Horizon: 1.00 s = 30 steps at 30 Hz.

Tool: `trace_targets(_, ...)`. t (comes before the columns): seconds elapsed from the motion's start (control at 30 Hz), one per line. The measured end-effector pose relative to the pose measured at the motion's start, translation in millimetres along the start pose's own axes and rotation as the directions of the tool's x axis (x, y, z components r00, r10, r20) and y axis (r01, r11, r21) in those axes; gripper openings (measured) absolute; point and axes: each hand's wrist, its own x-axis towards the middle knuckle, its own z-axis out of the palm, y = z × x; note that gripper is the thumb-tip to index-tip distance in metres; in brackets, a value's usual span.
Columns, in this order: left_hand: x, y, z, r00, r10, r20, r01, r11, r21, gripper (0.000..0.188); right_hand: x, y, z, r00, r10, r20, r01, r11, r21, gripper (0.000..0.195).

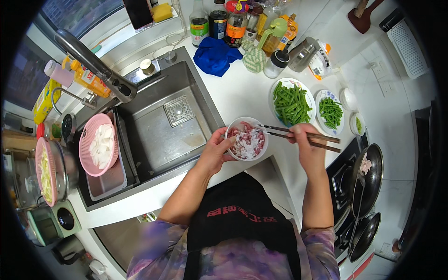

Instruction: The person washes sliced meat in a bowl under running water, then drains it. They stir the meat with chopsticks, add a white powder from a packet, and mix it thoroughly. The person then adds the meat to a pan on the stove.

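Observation:
My left hand (220,145) grips a white bowl (233,154) by its left side, with the thumb over the rim. Inside lies raw sliced meat (244,130), partly covered by white powder (247,144). A pair of chopsticks (320,138), brown at the handles and darker towards the tips, is held in my right hand (302,141). Their tips reach over the bowl's right rim to the meat. Just beyond my right hand stands a patterned plate (274,105) heaped with cut green beans (292,103).
A steel sink (154,140) with a pink basket (84,150) of white slices lies left. Behind stand several sauce bottles (217,24), a blue cloth (215,56) and a glass jar (276,64). To the right are a smaller plate (341,127) of chopped beans and a wok (372,185) on the stove.

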Motion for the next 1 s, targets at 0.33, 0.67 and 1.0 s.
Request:
trace_targets(0.33, 1, 0, -1, 0.999, 0.032, -0.030, -0.032, 0.999, 0.020, 0.040, -14, -24, -4, 0.989, 0.137, -0.052, -0.138, 0.990, -0.015, 0.016)
trace_targets(0.67, 2, -1, 4, 0.999, 0.037, 0.029, -0.038, 0.999, 0.015, 0.038, -21, -20, 15, 1.000, 0.028, 0.002, -0.028, 0.992, 0.126, 0.016)
trace_targets(1.0, 0, -7, 4, 0.998, 0.056, 0.025, -0.057, 0.998, 0.039, 0.038, -22, 2, 20, 0.996, -0.059, 0.067, 0.066, 0.992, -0.109, 0.011)
